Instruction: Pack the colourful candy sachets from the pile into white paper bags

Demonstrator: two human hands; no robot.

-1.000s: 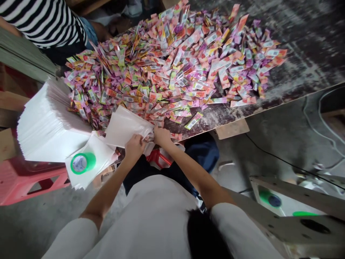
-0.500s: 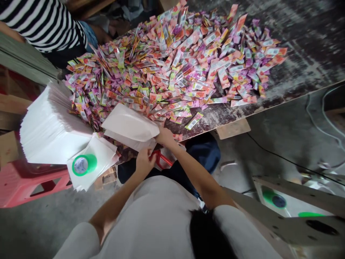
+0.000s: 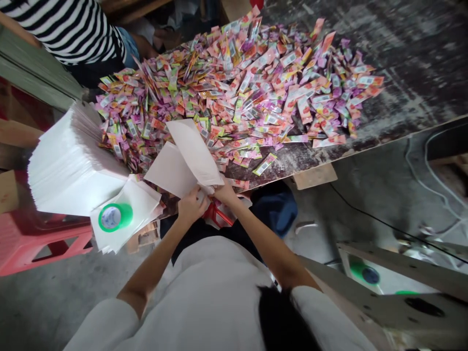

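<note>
Above the table's near edge, my left hand (image 3: pixel 192 205) is closed on the lower corner of a white paper sheet (image 3: pixel 171 171). My right hand (image 3: pixel 225 192) pinches the bottom end of a second white paper piece (image 3: pixel 195 152), which stands up and slants to the left. The two pieces spread apart in a V and overlap near my fingers. Whether they are separate sheets or two sides of one paper bag, I cannot tell. Just beyond them lies a big heap of small colourful printed sachets (image 3: pixel 248 97). A red object (image 3: pixel 219 214) shows below my hands, partly hidden.
At left, a thick stack of white paper (image 3: pixel 73 165) rests by a red plastic stool (image 3: pixel 44 239). A green tape roll (image 3: pixel 115 217) lies on loose white papers (image 3: pixel 137 204). Another person in a striped top (image 3: pixel 69 29) is at the far left. A cable (image 3: pixel 380 219) crosses the floor.
The paper in my hands has opened from a nearly flat, layered shape into two upward-spreading pieces. My left hand has shifted slightly left and up, and the view has moved a little.
</note>
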